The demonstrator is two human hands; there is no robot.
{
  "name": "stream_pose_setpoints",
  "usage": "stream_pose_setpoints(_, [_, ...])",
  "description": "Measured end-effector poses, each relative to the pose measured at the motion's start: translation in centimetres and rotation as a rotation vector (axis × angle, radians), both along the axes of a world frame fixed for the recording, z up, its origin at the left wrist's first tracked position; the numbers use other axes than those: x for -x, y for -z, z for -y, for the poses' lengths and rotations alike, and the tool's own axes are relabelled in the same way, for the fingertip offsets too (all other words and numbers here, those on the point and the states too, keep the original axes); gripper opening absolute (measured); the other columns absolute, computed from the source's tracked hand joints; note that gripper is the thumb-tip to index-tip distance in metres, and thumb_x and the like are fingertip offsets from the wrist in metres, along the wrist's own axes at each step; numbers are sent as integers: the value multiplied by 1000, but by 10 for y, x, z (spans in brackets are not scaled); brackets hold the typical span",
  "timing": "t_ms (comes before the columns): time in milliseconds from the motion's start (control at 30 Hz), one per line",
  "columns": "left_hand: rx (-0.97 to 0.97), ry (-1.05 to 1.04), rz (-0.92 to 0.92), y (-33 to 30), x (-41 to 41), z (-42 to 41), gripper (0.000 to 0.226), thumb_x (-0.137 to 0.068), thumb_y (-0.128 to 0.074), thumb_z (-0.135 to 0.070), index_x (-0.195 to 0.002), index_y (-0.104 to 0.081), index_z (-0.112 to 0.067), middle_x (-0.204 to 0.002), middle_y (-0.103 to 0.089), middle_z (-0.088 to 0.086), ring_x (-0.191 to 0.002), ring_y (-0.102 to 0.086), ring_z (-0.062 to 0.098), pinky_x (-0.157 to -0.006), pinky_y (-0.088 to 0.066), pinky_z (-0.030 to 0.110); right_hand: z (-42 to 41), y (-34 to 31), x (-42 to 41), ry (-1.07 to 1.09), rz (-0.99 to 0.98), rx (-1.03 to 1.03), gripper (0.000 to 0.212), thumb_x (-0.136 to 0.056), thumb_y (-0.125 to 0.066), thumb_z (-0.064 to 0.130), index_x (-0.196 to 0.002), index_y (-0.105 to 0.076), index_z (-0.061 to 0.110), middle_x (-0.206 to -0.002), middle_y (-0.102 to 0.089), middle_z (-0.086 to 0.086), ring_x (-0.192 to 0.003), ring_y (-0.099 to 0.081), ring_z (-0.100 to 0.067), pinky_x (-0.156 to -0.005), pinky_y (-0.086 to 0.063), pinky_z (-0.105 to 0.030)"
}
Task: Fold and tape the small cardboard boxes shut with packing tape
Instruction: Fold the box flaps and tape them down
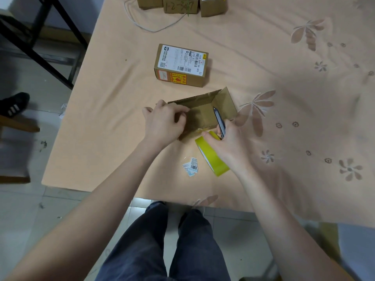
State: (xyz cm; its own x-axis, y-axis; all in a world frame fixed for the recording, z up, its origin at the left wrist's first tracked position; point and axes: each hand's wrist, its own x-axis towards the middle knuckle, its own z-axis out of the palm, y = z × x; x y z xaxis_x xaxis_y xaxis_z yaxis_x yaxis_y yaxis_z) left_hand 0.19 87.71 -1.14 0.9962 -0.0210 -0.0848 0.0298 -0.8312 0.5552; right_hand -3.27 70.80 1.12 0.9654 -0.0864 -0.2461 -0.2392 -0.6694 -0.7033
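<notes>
The open box point(200, 116) lies near the desk point(113, 110) front edge, flaps unfolded, so the folding step is in hand and no tape is on yet, as far as can be seen. The left hand point(164, 123) has its fingers curled over the box's left end, gripping the flap or wall there. The right hand point(227, 145) holds a dark pen-like tool point(220, 122), possibly a cutter, while resting on the yellow tape roll point(213, 157), which lies just beside the box. Both forearms reach forward from the desk edge. Next move, in my judgement: close the flaps, then draw tape across the seam. A labelled, closed box point(181, 64) stands behind; more boxes point(182, 5) sit at the far edge. Sticker scraps point(190, 166) lie near the roll.
</notes>
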Motion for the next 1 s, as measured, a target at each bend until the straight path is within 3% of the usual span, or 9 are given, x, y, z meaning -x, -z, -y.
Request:
stream_pose_setpoints(67, [77, 277, -29, -9, 7, -10, 55, -71, -44, -24, -123, -58, -32, -119, -61, -16, -110, -42, 15, -82, -26, 33, 1, 0, -1, 5, -6, -12, 41, -80, -70, 35, -66, -33, 23, -69, -47, 1, -66, -48, -21, -57, -36, -32])
stream_pose_setpoints(167, [-58, 595, -110, -4, 17, -11, 69, -76, -59, -18, -142, -40, -23, -138, -49, -5, -118, -43, 18, -90, -39, 38, 0, -2, -2, 6, 5, -14, 42, -79, -70, 35, -65, -33, 21, -65, -42, 4, -63, -44, -19, -55, -32, -31])
stream_pose_setpoints(233, [-29, 527, -119, 4, 20, -5, 62, -85, -59, -15, -143, -38, -24, -135, -52, -3, -117, -48, 20, -89, -43, 35, 0, -3, -3, 0, 15, -2, 43, -79, -70, 36, -65, -33, 20, -60, -39, 6, -57, -40, -14, -51, -31, -25])
stream_pose_setpoints(367, [97, 316, -84, 6, 19, 1, 52, -95, -53, -22, -143, -36, -32, -121, -63, -16, -104, -60, 19, -77, -50, 33, 0, -4, -4, 2, 11, 0, 42, -79, -70, 37, -65, -33, 22, -62, -39, 6, -56, -39, -10, -47, -29, -16])
stream_pose_setpoints(567, [124, 243, -142, 3, 18, 6, 43, -95, -50, -20, -138, -45, -27, -119, -66, -14, -110, -59, 21, -82, -49, 35, -4, -1, -5, 34, -10, -29, 43, -80, -70, 37, -66, -32, 21, -65, -41, 3, -58, -40, -14, -52, -33, -26])
stream_pose_setpoints(700, [132, 234, -137, 4, 18, 7, 33, -96, -46, -16, -124, -61, -25, -114, -69, -1, -106, -59, 27, -84, -48, 39, -7, 7, -5, 59, -28, -33, 44, -80, -70, 35, -65, -32, 20, -62, -37, 5, -57, -38, -11, -52, -30, -26])
stream_pose_setpoints(800, [207, 234, -153, 6, 17, 7, 31, -96, -48, -12, -119, -65, -22, -112, -69, -1, -105, -60, 23, -87, -48, 39, -9, 12, -6, 84, -54, -31, 43, -80, -70, 35, -64, -32, 20, -62, -37, 5, -58, -39, -13, -51, -29, -25])
stream_pose_setpoints(900, [337, 198, -200, 6, 14, 6, 30, -93, -50, -3, -114, -68, -17, -109, -70, -1, -104, -61, 18, -91, -48, 31, -13, 14, -11, 128, -92, -52, 43, -79, -71, 35, -64, -33, 20, -64, -40, 5, -63, -43, -17, -53, -29, -27])
stream_pose_setpoints(1000, [383, 225, -265, 3, 6, 3, 32, -92, -48, 1, -113, -68, -14, -104, -70, 2, -99, -60, 13, -85, -44, 19, -16, 14, -16, 154, -103, -64, 42, -78, -72, 34, -66, -34, 21, -68, -43, 5, -76, -49, -21, -64, -32, -27])
